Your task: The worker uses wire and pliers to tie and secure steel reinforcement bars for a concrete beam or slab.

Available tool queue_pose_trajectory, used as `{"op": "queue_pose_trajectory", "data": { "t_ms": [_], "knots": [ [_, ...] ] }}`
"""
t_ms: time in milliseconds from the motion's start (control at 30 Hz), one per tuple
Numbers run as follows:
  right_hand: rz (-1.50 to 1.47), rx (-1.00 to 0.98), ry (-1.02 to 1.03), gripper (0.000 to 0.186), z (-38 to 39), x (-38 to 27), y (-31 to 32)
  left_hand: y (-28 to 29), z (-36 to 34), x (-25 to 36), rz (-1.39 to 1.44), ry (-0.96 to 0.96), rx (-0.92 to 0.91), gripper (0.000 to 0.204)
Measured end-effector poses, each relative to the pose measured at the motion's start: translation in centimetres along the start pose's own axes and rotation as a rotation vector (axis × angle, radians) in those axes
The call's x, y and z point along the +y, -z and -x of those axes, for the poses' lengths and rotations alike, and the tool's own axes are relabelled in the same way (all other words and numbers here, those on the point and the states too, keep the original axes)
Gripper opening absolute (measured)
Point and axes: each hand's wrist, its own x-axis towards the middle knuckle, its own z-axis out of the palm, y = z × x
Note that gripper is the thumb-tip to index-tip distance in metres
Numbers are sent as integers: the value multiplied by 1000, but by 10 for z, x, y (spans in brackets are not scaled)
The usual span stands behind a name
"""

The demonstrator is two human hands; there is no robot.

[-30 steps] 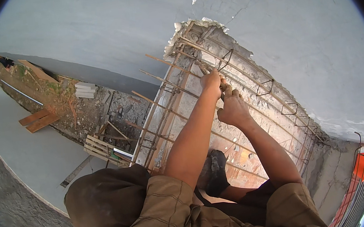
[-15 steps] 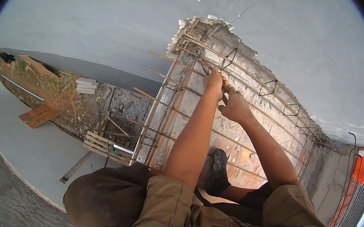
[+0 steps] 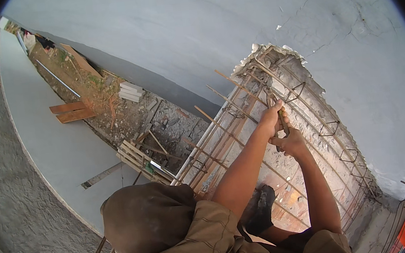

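Ideally, left hand (image 3: pixel 272 115) and right hand (image 3: pixel 292 143), both clenched around the pincer-like tool (image 3: pixel 284 125), squeeze evenly, tip steady near twelve o'clock.

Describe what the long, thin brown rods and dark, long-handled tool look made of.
Long, thin brown rods: probably steel, matte and rusty, judging by their orange tint. Dark, long-handled tool: likely metal, dull, from its slim handles; coating unclear.
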Motion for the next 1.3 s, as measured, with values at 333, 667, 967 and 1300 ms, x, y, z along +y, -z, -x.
{"op": "queue_pose_trajectory", "data": {
  "t_ms": [333,667,967,1300],
  "knots": [
    [-275,-35,-48,31,-10,14,-12,-2,-4,5,-146,-4,180,61],
    [-1302,-642,-124,17,-4,11,-33,41,-11,20,101,50,-275,35],
    [443,323,167,54,9,-5,-1,-25,-9,1,248,-87,84,32],
    [457,351,235,42,-21,28,5,-35,-23,-10,58,-174,335,35]
  ]
}}
